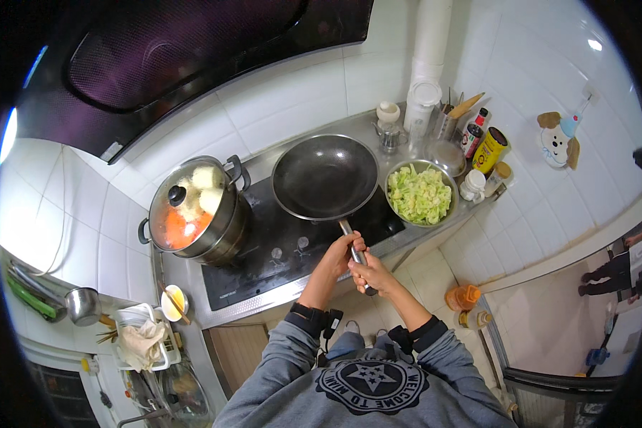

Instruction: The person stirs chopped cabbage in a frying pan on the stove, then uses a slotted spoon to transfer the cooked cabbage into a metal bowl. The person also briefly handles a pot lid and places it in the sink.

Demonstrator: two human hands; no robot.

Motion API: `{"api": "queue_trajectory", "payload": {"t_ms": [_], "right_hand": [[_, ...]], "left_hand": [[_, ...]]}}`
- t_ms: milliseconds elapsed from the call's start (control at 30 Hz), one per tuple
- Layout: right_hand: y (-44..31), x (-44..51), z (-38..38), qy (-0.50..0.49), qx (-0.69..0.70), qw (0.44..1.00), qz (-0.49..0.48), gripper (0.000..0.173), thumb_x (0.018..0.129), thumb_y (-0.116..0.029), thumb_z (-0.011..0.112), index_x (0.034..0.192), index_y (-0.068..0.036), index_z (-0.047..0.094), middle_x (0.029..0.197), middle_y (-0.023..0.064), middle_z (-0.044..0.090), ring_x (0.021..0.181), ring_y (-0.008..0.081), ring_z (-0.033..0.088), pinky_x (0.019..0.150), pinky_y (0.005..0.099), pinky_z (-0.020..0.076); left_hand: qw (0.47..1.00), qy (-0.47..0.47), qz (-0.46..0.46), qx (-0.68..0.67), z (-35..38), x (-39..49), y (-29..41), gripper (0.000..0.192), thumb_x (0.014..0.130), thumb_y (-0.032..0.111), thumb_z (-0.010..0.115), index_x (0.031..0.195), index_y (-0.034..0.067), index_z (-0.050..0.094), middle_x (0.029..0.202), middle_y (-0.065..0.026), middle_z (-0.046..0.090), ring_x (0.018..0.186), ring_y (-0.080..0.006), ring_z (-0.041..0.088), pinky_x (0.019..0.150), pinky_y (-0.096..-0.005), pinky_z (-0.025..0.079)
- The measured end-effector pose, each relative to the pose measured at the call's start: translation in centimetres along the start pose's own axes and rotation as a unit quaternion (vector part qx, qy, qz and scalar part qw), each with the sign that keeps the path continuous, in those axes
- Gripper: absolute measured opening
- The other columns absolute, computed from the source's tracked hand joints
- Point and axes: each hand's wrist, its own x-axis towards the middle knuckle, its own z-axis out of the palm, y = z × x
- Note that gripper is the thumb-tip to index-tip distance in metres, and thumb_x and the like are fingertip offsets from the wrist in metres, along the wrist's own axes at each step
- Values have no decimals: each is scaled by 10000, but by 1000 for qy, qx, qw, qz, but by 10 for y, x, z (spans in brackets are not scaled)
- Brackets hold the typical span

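Both my hands grip the metal handle of a dark frying pan [325,176] that stands over the right part of the black cooktop [257,267]. My left hand [343,251] is on the handle nearer the pan, and my right hand [372,272] is around it closer to its end. The pan looks empty. To its right, a metal bowl [453,211] holds chopped pale green vegetables [420,195]. On the left of the cooktop stands a steel pot [219,241] under a glass lid with a black knob [177,195]; pale chunks and something orange-red show through the glass.
Seasoning bottles, a yellow container [490,151] and a utensil holder [445,125] stand behind the bowl. A small bowl of yellow liquid [174,303] with chopsticks lies left, near a white dish rack [166,348]. The range hood [192,59] overhangs upper left. Another person [612,273] stands far right.
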Motion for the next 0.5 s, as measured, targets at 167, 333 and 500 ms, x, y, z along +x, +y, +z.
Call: {"api": "queue_trajectory", "payload": {"t_ms": [167, 333, 500], "right_hand": [[4, 9, -6, -16, 2, 1000, -25, 184, 950, -218, 557, 914, -119, 407, 643, -14, 441, 479, 74, 445, 409, 248, 416], [0, 13, -17, -3, 9, 1000, -8, 192, 970, -264, 532, 915, -113, 427, 660, -4, 471, 493, 84, 467, 430, 255, 432], [17, 21, -39, 64, -63, 996, 9, 355, 995, -442, 449, 1074, -102, 508, 777, 6, 540, 579, 101, 528, 517, 256, 475]], "left_hand": [[1000, 1, -4, -10, -10, 14, -1, 32, 964, 109, 430, 934, 115, 440, 633, 37, 433, 589, -112, 447, 820, -324, 459], [999, 40, 17, 5, -4, 20, -3, 57, 959, 110, 468, 1002, 80, 444, 659, 5, 463, 618, -136, 486, 816, -345, 476], [979, 150, 79, 111, -4, 10, -18, 339, 937, 386, 574, 1088, 83, 550, 883, -39, 625, 826, -189, 582, 817, -342, 476]]}}
